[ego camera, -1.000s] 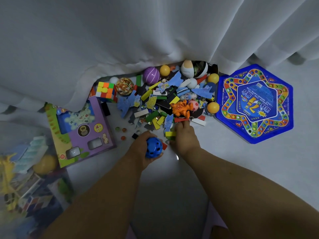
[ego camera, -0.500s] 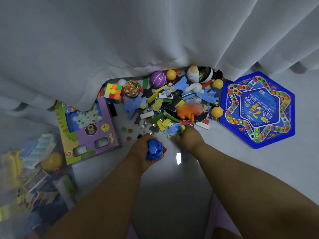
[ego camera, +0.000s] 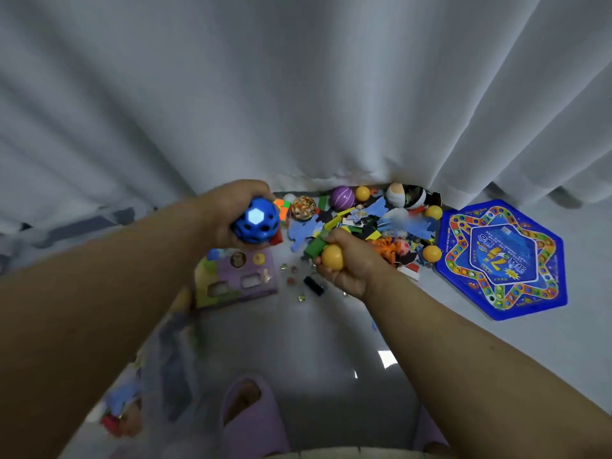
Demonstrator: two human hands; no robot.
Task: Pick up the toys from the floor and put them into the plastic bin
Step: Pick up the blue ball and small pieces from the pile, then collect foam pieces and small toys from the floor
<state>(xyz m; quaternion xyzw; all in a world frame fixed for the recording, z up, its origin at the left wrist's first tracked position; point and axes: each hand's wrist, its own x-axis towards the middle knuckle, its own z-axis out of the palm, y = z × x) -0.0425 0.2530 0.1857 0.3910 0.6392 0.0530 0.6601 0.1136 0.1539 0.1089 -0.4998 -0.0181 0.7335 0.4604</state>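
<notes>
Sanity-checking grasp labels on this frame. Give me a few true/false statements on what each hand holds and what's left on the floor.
1. The left hand grips a blue perforated plastic ball. True.
2. The right hand is empty. False: it holds a yellow ball and green pieces.
3. The blue hexagonal game board lies on the floor. True.
4. The purple striped ball is in a hand. False: it sits by the curtain.

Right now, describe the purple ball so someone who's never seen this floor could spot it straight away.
Find the white curtain and follow its hem down to the toy pile on the floor. The purple ball sits at the pile's far edge, right under the hem, beside a smaller yellow ball. It is the only purple ball there, with pale curved stripes.
</notes>
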